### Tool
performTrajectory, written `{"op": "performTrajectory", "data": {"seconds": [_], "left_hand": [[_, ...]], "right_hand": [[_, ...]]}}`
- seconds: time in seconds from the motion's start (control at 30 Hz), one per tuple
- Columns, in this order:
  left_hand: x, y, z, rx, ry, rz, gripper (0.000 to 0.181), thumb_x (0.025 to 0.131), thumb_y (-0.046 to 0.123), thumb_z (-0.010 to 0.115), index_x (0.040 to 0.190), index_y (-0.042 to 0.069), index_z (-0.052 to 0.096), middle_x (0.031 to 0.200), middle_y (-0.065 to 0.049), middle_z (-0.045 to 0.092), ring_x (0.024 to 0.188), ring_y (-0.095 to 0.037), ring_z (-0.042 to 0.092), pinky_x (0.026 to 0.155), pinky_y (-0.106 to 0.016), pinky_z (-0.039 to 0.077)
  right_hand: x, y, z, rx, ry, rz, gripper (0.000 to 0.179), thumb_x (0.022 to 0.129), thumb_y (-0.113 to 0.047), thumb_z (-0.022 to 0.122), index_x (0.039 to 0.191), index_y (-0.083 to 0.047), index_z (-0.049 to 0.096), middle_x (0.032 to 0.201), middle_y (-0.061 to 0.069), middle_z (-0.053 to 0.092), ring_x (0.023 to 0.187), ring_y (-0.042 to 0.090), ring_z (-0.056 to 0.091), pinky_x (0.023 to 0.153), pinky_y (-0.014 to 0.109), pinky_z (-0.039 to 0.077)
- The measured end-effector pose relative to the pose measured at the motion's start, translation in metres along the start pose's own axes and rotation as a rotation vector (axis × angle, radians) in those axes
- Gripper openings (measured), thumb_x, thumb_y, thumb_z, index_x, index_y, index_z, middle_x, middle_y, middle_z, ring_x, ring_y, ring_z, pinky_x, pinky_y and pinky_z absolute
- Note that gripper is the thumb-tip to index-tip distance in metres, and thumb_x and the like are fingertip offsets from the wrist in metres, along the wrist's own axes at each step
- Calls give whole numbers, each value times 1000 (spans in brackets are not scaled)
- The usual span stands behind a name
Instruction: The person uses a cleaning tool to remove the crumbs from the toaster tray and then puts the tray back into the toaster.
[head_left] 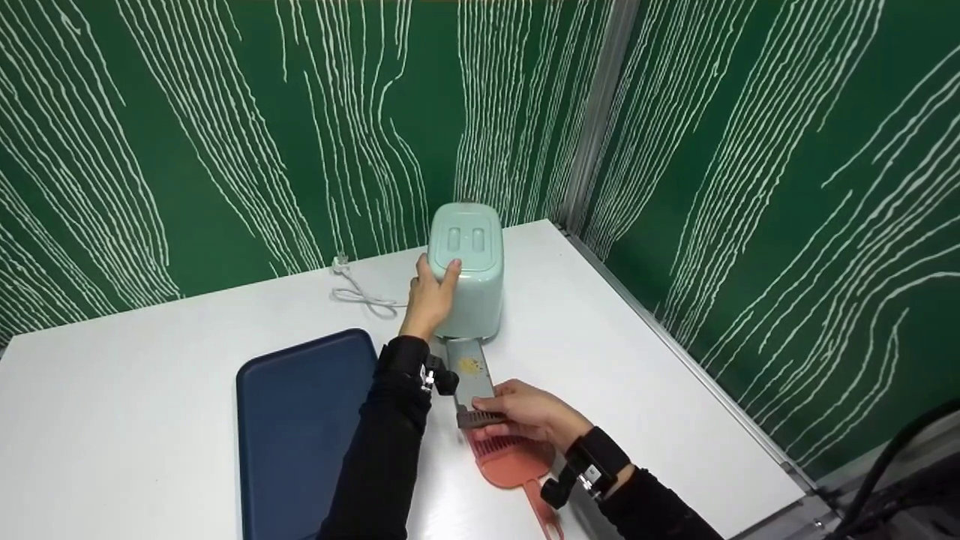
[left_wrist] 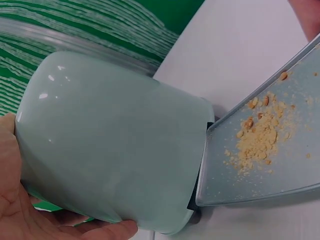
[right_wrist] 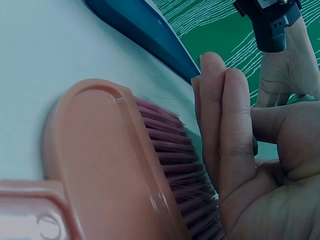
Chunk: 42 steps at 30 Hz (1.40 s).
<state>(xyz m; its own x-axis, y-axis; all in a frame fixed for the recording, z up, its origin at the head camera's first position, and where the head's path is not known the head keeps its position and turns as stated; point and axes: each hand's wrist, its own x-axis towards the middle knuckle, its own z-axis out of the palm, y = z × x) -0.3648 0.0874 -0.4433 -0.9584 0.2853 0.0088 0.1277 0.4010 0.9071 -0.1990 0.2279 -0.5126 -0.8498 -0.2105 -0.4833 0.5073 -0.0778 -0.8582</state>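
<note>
A pale green toaster (head_left: 480,307) stands upright near the back wall, with a lid bearing two oblong recesses on top. My left hand (head_left: 431,296) grips its left side, thumb on the upper edge and fingers wrapped around the body. Out of the toaster's base extends a grey crumb tray (head_left: 471,382), its inner end right at the slot. Yellowish crumbs (left_wrist: 257,140) and some brown bits lie on it in the left wrist view. My right hand (head_left: 536,411) pinches the tray's dark ribbed end between thumb and fingers. Directly below that hand is an orange brush (head_left: 514,466) with dark reddish bristles.
A large navy tray (head_left: 241,420) lies on the white table (head_left: 150,450) to the left. The toaster's white cord and plug (head_left: 360,296) lie loosely coiled behind it. Green walls with white lines (head_left: 390,112) border the table at the back and right.
</note>
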Motion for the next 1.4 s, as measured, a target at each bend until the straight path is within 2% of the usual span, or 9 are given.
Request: {"op": "performTrajectory", "data": {"seconds": [0.17,0.37,0.67,0.97,1.27,1.4], "left_hand": [[1,-3,-1,12,-4,10,82,113,57,42,172,9,11,164,-32,38,155,-44,40,127,-60,34],[0,-5,-3,10,3,15,82,113,56,43,171,8,12,163,-31,40,155,-44,41,128,-59,34],[1,-8,-3,23,23,27,79,113,52,44,171,6,14,162,-34,40,154,-46,41,126,-61,35],[2,-6,-4,41,14,7,84,112,58,45,171,8,13,164,-32,41,155,-45,41,127,-60,34],[1,-4,-4,61,44,7,86,110,59,48,168,1,22,161,-34,46,150,-46,48,124,-57,40],[-1,-4,-4,74,23,-1,84,111,60,43,169,3,21,161,-33,46,150,-45,48,124,-57,39]], "right_hand": [[-2,2,1,-16,3,-5,28,109,-14,63,125,5,50,90,11,75,69,10,77,62,15,59],[-4,4,3,-10,-29,-7,22,109,-13,62,121,5,58,89,9,77,70,9,77,66,17,61],[-10,6,8,-17,-59,-15,18,110,-14,61,116,3,57,87,10,76,69,11,77,66,18,62],[-19,2,5,-29,-59,-38,22,111,-14,59,121,6,59,89,9,77,70,11,77,67,19,62],[-26,-5,3,-7,-73,-65,19,111,-14,59,117,4,61,85,7,76,67,9,76,65,17,61],[-28,-9,4,-2,-72,-82,18,111,-14,58,116,3,63,86,7,76,68,9,76,66,18,62]]}}
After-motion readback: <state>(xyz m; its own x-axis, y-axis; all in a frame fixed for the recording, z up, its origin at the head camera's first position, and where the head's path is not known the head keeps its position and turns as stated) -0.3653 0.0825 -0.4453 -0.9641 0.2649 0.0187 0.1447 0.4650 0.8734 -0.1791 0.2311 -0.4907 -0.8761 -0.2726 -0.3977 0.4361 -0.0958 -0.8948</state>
